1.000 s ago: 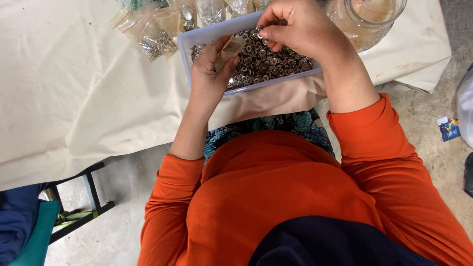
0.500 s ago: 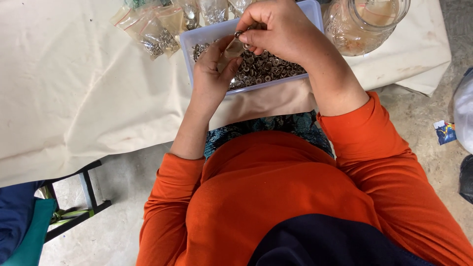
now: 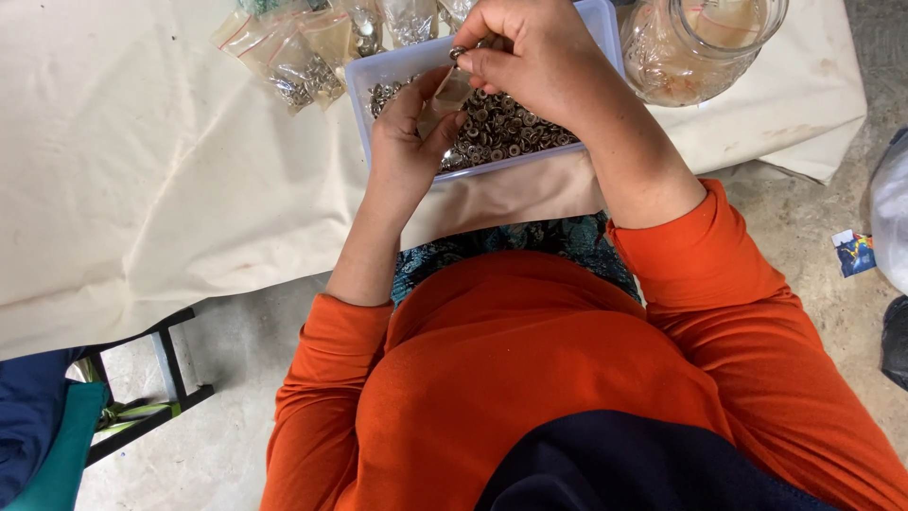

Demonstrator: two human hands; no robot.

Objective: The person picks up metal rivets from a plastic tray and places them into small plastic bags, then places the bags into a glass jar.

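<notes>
A clear plastic tray full of small metal rings sits on a cream cloth in front of me. Over the tray, my left hand holds a small clear plastic bag upright between thumb and fingers. My right hand is above the bag's mouth and pinches a small metal ring at its fingertips. Both arms wear orange sleeves.
Several small filled plastic bags lie on the cloth left of and behind the tray. A glass jar stands at the tray's right. A dark metal frame and blue fabric are on the floor at lower left.
My right hand has moved left from the tray's far side to above the bag held by my left hand. The view has shifted slightly downward.
</notes>
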